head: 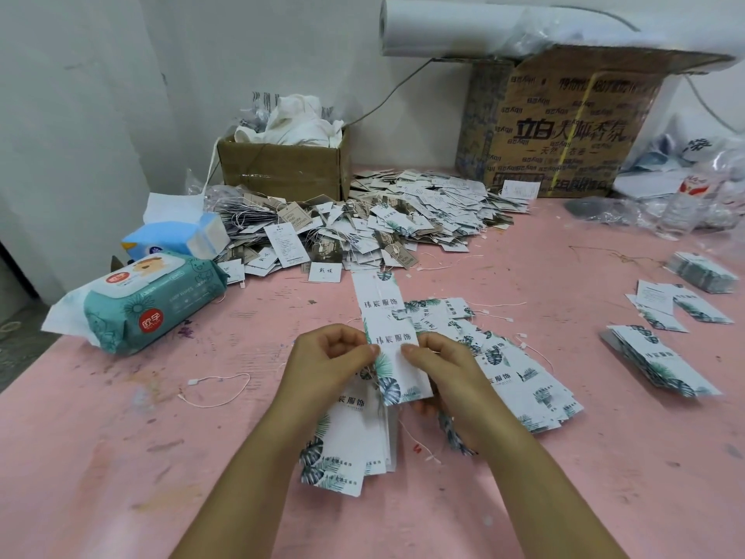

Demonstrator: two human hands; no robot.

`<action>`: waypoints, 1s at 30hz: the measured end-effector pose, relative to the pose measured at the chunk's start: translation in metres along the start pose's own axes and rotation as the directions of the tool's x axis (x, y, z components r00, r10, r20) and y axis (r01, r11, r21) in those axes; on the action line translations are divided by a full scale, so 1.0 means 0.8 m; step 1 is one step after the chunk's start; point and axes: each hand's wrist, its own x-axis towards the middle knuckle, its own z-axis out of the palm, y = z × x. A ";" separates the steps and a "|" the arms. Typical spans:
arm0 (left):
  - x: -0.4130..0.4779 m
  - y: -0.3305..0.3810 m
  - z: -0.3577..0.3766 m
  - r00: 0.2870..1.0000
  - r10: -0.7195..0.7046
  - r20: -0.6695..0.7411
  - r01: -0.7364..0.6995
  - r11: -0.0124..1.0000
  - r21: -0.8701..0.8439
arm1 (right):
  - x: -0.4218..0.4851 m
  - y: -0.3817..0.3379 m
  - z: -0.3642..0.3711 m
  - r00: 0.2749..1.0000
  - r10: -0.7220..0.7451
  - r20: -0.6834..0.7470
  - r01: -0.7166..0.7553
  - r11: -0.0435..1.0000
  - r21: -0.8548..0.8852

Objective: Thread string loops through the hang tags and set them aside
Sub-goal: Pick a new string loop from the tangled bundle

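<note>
While the left hand (328,359) pinches the hang tag (392,337), the right hand (441,369) pinches its other edge

Scuffed pink table (121,457) w/ teal wet-wipes pack (153,300) far left of the grip, big heap of paper hang tags (363,219) beyond it, thin white string loop (192,382) nearer left.

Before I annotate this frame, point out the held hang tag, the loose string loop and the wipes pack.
held hang tag (393,340): head view, printed middle.
loose string loop (192,382): head view, white clasp end.
wipes pack (181,300): head view, teal front.
</note>
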 end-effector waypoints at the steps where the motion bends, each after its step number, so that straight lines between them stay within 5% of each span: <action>1: 0.001 0.001 -0.001 1.000 -0.006 -0.019 0.005 1.000 -0.017 | -0.001 -0.002 -0.001 0.999 0.024 0.031 -0.024 1.000 -0.013; 9: 0.006 0.002 -0.010 0.982 -0.034 -0.187 0.018 0.996 -0.088 | -0.005 -0.008 0.004 0.989 0.121 0.081 -0.120 0.993 -0.017; 14: 0.018 -0.010 -0.030 0.934 -0.126 -0.334 0.085 0.987 -0.135 | -0.002 0.000 0.003 1.000 -0.011 0.023 0.013 0.991 -0.133; 16: 0.021 -0.016 -0.034 0.922 -0.166 -0.351 0.120 0.982 -0.148 | -0.001 0.006 0.006 0.991 -0.129 0.033 0.133 0.939 -0.317; 20: 0.023 -0.025 -0.034 0.908 -0.177 -0.380 0.160 0.984 -0.076 | 0.000 0.019 0.013 0.946 -0.302 0.121 0.298 0.654 -0.695; 26: 0.024 -0.022 -0.032 0.907 -0.178 -0.381 0.124 0.979 -0.162 | 0.003 0.020 0.014 0.935 -0.324 0.148 0.319 0.577 -0.752; 30: 0.020 -0.022 -0.030 0.936 -0.069 -0.345 0.085 0.996 0.030 | 0.004 0.023 0.014 0.924 -0.345 0.166 0.348 0.577 -0.739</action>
